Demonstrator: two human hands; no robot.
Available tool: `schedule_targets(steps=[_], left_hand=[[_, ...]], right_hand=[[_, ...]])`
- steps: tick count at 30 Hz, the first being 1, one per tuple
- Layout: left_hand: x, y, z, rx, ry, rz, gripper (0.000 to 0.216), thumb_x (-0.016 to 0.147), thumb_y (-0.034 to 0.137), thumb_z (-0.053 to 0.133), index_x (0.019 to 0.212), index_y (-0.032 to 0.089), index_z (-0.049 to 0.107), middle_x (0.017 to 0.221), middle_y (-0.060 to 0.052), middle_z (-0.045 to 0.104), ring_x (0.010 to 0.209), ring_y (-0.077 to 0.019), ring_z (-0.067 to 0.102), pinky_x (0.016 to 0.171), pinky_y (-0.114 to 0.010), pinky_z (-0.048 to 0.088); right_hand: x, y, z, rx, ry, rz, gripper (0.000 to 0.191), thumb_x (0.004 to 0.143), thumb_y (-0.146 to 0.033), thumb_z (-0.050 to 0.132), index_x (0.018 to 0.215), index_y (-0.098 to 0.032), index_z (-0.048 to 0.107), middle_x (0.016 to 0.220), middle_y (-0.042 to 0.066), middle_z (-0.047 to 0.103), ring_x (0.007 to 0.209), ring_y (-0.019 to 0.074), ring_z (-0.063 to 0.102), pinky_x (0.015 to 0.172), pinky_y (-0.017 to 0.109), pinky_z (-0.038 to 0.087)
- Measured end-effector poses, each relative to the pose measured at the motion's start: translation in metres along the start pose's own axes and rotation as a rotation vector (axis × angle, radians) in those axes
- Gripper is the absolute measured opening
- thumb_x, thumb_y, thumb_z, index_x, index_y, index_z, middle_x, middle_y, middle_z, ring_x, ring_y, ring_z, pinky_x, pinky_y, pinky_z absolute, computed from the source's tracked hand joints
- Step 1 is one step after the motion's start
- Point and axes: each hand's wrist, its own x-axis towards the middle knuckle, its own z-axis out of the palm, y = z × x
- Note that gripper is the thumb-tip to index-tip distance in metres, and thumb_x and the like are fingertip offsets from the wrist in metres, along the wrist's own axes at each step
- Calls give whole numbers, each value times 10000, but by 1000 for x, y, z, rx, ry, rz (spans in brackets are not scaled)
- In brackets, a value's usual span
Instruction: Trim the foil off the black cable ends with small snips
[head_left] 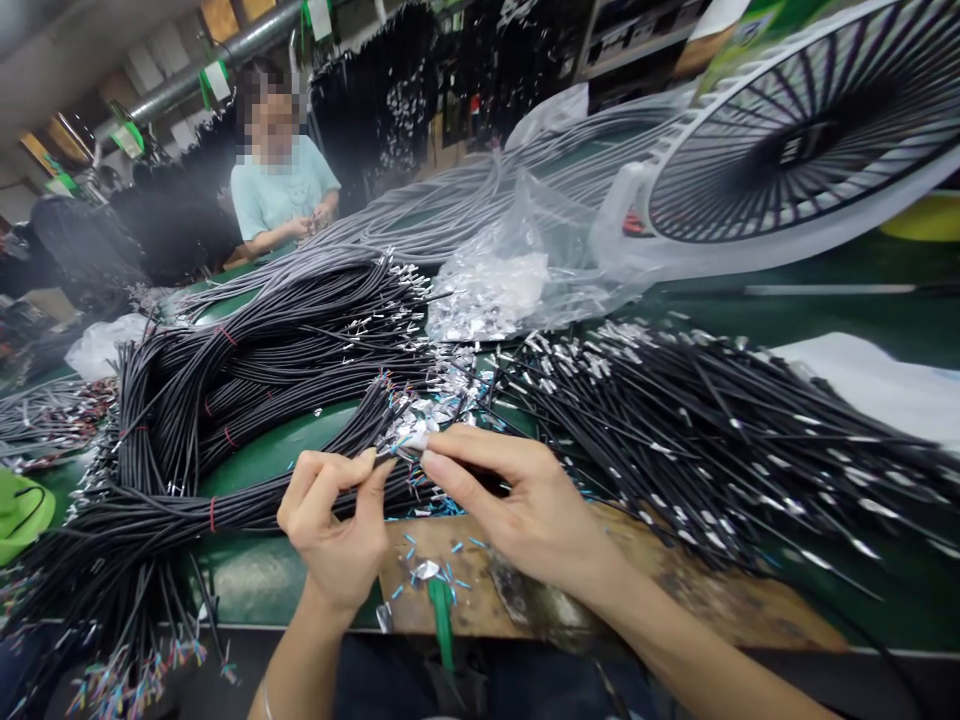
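Low in the middle of the view, my left hand (334, 525) pinches a black cable (388, 459) close to its end between thumb and fingertips. My right hand (529, 495) is closed at the same end, thumb and forefinger pinching the silver foil (415, 440) around thin coloured wires. Behind and left of my hands runs a bundle of black cables (262, 500) bound with a red tie (212, 514). Loose foil scraps (427, 412) lie just beyond my fingertips. Beneath my hands is a stained wooden board (409, 590) with blue wire clippings (459, 547) and a green-handled object (442, 620).
Many black cables with silver ends (660, 430) spread to the right. A clear plastic bag (517, 270) of foil pieces sits beyond, near a large fan (787, 150). Grey cables (450, 200) cross the green table (292, 440). A co-worker (281, 190) is at the far side.
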Motion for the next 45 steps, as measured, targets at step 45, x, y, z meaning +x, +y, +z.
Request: schedule_targets(steps=[45], left_hand=[[2, 1, -5, 91, -147, -74, 62, 810, 204, 626, 757, 183, 651, 640, 16, 624, 564, -100, 571, 508, -206, 447]], right_hand=[[-2, 1, 1, -78, 89, 49, 181, 814, -222, 548, 793, -213, 728, 733, 37, 726, 619, 165, 661, 524, 255, 528]])
